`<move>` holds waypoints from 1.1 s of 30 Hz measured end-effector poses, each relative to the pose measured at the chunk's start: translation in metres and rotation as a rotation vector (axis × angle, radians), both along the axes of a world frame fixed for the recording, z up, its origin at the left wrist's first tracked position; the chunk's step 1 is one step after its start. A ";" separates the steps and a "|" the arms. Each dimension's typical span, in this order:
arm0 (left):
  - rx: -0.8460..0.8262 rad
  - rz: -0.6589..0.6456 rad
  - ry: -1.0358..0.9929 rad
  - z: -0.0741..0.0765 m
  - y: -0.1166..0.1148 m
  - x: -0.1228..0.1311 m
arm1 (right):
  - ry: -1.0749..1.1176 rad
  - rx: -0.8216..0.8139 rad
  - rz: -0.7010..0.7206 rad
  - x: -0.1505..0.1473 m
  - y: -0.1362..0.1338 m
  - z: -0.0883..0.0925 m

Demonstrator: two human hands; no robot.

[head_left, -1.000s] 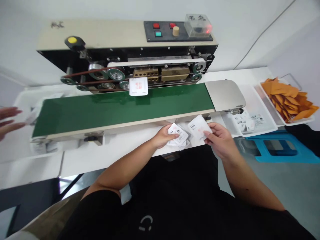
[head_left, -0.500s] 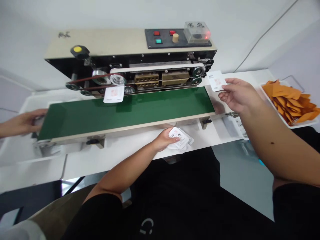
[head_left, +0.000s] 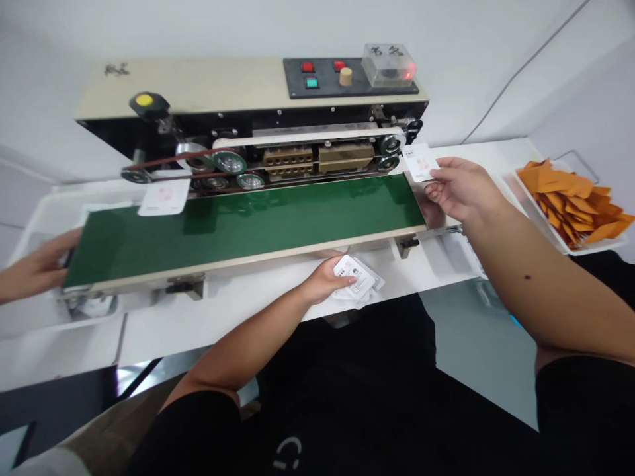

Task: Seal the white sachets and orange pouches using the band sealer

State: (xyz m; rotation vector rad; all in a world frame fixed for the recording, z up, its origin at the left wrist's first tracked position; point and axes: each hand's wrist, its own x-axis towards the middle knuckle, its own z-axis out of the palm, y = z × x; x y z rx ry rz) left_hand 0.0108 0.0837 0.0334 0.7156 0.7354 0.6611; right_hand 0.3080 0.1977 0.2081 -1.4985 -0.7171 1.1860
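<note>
Pinching a white sachet [head_left: 421,162] by its edge, your right hand [head_left: 461,190] holds it over the right end of the green conveyor belt [head_left: 297,211], long axis slanting toward the band sealer [head_left: 248,79] (the nearer hand); your left hand [head_left: 328,280] curls over a stack of sachets [head_left: 360,279]
</note>
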 end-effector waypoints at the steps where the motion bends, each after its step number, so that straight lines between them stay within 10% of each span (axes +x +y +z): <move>1: -0.001 0.000 0.002 0.000 0.000 0.000 | -0.003 -0.007 0.009 0.000 -0.001 -0.002; 14: 0.015 0.000 0.014 -0.002 0.001 0.002 | -0.020 -0.021 0.081 -0.034 0.003 -0.004; 20: 0.026 -0.002 -0.009 -0.004 0.000 0.003 | -0.216 0.077 0.106 -0.041 -0.048 0.002; 27: 0.047 0.014 -0.022 -0.006 -0.001 0.004 | -0.571 0.286 0.366 -0.056 -0.165 -0.048; 33: 0.072 0.082 0.044 -0.001 -0.003 0.003 | -1.140 0.122 0.673 -0.080 -0.189 -0.091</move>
